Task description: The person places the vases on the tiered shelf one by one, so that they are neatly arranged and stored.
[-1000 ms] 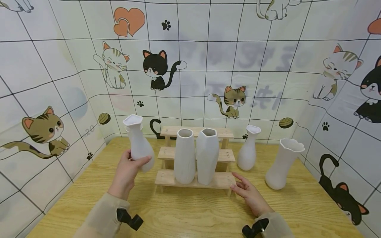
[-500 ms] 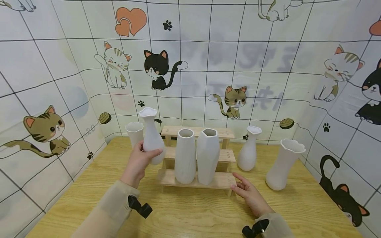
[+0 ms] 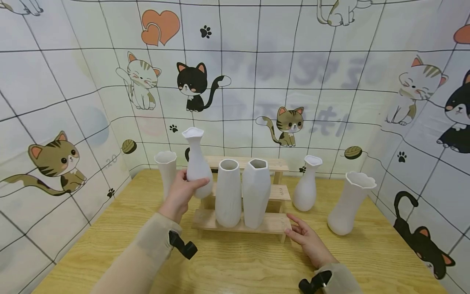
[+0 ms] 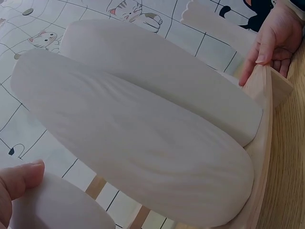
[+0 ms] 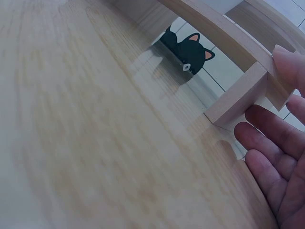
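Observation:
My left hand (image 3: 180, 195) grips a white vase (image 3: 199, 169) with a narrow neck and flared wavy rim, thumb across its rounded lower body. It is raised beside the left end of a three-step wooden stand (image 3: 203, 221), in front of its upper steps. On the lowest step stand two tall white vases: a ribbed round one (image 3: 228, 196) and a faceted one (image 3: 256, 196). My right hand (image 3: 310, 243) holds the right end of that lowest step between thumb and forefinger. In the left wrist view the ribbed vase (image 4: 138, 138) hides much of the stand.
A white fluted vase (image 3: 167, 169) stands on the table at left, partly behind my left hand. To the right of the stand are a narrow-necked white vase (image 3: 305, 188) and a wider scallop-rimmed one (image 3: 349, 204). A cat-print cloth (image 3: 242, 102) encloses the wooden table (image 3: 238, 265).
My left hand has carried the narrow-necked vase rightward and upward toward the stand, uncovering the fluted vase at left. My right hand has stayed at the stand's end.

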Demonstrator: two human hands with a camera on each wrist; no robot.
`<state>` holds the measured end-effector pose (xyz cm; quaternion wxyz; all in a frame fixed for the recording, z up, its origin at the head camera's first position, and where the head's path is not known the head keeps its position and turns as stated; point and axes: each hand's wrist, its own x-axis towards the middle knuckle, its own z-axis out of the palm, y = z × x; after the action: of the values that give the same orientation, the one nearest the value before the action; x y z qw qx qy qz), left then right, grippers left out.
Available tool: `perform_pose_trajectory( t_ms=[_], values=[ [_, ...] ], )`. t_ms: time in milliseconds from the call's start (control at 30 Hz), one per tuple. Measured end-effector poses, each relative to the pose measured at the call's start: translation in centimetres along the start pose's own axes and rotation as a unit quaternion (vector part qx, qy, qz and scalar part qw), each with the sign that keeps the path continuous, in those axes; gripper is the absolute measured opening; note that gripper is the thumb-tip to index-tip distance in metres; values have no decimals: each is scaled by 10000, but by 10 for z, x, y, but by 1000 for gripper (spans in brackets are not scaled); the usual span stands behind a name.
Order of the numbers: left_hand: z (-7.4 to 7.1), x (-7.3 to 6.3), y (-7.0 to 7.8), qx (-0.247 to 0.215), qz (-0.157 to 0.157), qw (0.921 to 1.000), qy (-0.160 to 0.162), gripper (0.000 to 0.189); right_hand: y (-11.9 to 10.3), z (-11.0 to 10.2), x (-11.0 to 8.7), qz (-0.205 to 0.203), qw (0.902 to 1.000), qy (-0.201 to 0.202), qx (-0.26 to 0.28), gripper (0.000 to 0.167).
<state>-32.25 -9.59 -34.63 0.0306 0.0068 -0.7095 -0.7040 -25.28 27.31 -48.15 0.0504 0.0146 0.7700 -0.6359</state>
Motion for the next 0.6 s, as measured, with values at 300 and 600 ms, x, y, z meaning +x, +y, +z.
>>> perform_pose_trajectory(
  t_ms=[300, 600],
  values=[
    [15, 8, 1, 127, -98, 9999, -46, 77, 0, 0, 0, 17, 10000, -9, -36, 68],
    [24, 17, 0, 230, -98, 9996, -120, 72, 1, 0, 1, -18, 10000, 11, -3, 67]
  ],
)
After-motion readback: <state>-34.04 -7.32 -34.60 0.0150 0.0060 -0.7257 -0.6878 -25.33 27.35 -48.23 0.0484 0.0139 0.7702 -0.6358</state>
